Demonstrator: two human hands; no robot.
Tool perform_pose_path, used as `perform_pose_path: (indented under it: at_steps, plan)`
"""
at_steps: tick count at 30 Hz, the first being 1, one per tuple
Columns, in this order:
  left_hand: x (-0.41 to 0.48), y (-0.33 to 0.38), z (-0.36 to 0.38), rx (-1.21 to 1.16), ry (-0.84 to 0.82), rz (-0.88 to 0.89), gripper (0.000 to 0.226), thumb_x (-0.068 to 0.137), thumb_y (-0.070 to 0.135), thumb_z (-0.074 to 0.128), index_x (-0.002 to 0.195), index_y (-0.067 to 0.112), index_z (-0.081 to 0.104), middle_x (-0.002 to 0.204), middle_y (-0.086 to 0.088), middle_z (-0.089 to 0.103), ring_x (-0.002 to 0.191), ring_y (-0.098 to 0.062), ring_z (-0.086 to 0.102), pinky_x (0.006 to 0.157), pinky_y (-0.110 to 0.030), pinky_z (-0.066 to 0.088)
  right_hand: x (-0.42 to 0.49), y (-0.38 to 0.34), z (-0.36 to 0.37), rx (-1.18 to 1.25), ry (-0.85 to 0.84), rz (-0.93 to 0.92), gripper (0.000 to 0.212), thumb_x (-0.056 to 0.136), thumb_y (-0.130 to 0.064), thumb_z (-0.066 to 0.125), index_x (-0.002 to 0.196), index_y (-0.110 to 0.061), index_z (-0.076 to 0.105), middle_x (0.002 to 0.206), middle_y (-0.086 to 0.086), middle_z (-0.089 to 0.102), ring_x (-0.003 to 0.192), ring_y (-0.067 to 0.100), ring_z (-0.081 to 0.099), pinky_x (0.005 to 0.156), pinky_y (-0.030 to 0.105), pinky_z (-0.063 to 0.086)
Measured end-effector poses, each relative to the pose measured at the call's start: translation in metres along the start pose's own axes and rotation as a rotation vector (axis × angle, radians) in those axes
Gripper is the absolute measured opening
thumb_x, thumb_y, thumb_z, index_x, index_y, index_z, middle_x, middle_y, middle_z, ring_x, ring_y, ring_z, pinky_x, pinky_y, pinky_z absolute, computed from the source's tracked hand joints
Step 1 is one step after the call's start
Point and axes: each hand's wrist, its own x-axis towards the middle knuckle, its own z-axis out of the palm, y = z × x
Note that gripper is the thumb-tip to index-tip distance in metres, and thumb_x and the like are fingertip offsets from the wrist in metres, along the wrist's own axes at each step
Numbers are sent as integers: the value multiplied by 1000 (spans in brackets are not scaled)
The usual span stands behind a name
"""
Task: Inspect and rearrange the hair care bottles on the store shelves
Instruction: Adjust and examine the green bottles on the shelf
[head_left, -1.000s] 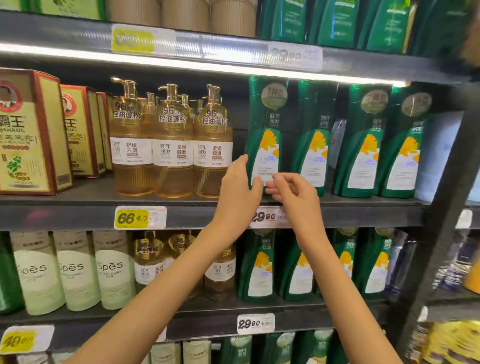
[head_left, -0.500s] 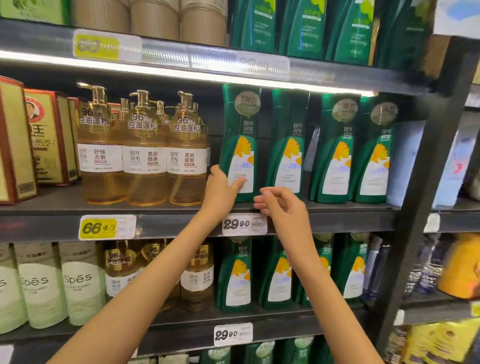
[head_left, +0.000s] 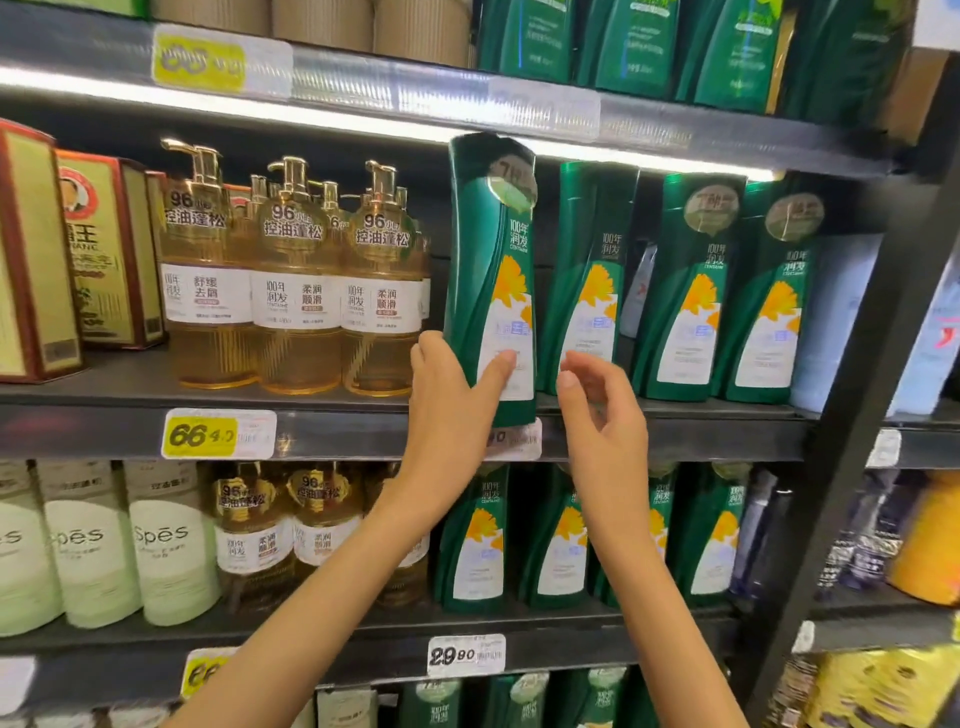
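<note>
A tall green shampoo bottle (head_left: 488, 270) with a yellow flower label is pulled out past the front edge of the middle shelf (head_left: 332, 431), its base over the price strip. My left hand (head_left: 447, 410) grips its lower part, thumb across the white label. Just to the right, my right hand (head_left: 602, 421) hovers with loosely bent fingers, holding nothing. Three more green bottles (head_left: 691, 291) stand in a row on the shelf behind and to the right.
Amber pump bottles (head_left: 296, 291) stand left of the held bottle, red and gold boxes (head_left: 104, 254) further left. The shelf below carries pale green bottles (head_left: 166, 540), amber bottles and green bottles. A dark upright post (head_left: 862, 395) bounds the right side.
My left hand has closed round the leftmost green bottle and drawn it forward off the shelf row. My right hand has stayed beside it, fingers spread a little wider.
</note>
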Motion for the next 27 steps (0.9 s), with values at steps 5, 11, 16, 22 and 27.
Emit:
perform_pose_path:
  at_steps: [5,11,16,22,27]
  plan:
    - [-73,-2,-37,-371,-195,-191,33,74,43,64,99,24,53,97,7,67,90,-6,64,68,-16,52,-21,-7,-7,348,-245,305,44,83,-48,46,114,-20,58,110,-4,68,103,6,65,87,18,51]
    - [-177,-40,-59,-364,-368,-414,24,68,51,65,89,41,58,84,4,63,76,-6,61,62,-6,44,-100,26,-11,659,-381,638,57,75,-56,58,118,-19,66,121,8,66,113,21,62,86,29,54]
    - [-203,-67,-68,-233,-396,-445,23,77,45,66,92,31,56,82,25,63,73,10,59,61,-3,41,-135,50,-6,558,-332,692,38,81,-32,63,113,-12,63,104,7,72,94,21,69,79,33,55]
    - [-217,-78,-77,-173,-385,-527,46,76,52,55,116,37,41,110,22,58,99,17,52,76,-1,44,-146,55,10,336,-384,608,31,80,-27,63,108,-15,62,93,-1,73,83,15,70,68,26,55]
    - [-231,-78,-72,358,-361,-188,109,65,64,56,146,29,-8,135,18,8,126,5,20,103,-13,27,-152,51,23,119,-413,562,21,91,-19,59,111,-11,58,104,9,68,97,23,65,88,44,53]
